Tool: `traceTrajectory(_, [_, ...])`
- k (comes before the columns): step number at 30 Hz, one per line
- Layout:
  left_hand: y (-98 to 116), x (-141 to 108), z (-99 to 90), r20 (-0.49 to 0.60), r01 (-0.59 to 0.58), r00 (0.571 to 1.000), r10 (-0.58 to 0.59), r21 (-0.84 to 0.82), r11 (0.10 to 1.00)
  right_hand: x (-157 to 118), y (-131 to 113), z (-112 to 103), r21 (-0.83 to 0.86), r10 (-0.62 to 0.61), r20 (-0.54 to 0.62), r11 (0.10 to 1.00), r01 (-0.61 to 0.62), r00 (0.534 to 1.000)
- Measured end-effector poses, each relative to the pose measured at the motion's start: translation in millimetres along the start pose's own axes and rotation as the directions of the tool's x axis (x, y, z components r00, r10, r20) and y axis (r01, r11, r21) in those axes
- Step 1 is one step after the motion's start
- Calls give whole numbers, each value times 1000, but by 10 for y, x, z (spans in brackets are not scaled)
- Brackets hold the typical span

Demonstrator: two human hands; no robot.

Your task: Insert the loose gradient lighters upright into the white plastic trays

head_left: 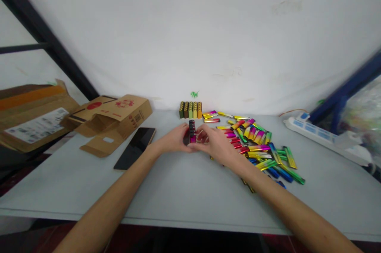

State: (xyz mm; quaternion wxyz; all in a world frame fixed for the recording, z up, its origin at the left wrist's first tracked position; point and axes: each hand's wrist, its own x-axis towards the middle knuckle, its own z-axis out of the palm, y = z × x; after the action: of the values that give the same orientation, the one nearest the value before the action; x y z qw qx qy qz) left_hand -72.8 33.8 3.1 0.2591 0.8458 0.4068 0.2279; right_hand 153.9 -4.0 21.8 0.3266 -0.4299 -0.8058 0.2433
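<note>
Between my two hands stands a short row of lighters [193, 138], upright one behind another, with dark tops and a magenta body at the near end. My left hand [175, 138] is closed against the row's left side. From the right, my right hand [216, 144] grips the same row, with its thumb at the near end and its fingers curled. Just behind them, a block of upright lighters [190, 111] is lined up in several rows, with green, brown and yellow bodies. Many loose shiny lighters [262, 147] lie in a heap beside my right hand and forearm.
A black phone [135, 149] lies left of my left forearm. Farther left are an opened cardboard box [119, 116] and a brown package with a label [35, 122]. A white power strip [327, 138] lies at the right. The white wall [190, 46] rises behind the grey table [178, 197].
</note>
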Motion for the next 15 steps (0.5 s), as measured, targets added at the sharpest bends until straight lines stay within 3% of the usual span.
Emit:
traceTrajectory(2, [-20, 6, 5, -13, -8, 1000, 8, 27, 1000, 80, 125, -146, 46, 34, -81, 998, -30, 996])
traceTrajectory(5, [-46, 15, 9, -23, -27, 999, 28, 33, 999, 258, 465, -357, -131, 60, -204, 987, -88, 977])
traceTrajectory(8, [-71, 19, 14, -14, -24, 1000, 24, 38, 999, 434, 828, -479, -410, 108, -87, 902, -134, 990])
traceTrajectory(11, [-83, 18, 18, -9, -32, 999, 32, 34, 999, 550, 1037, -511, -457, 120, -13, 882, -112, 993])
traceTrajectory(15, [-75, 15, 16, -10, -32, 999, 33, 32, 999, 638, 1085, -516, -445, 135, 24, 889, -110, 991])
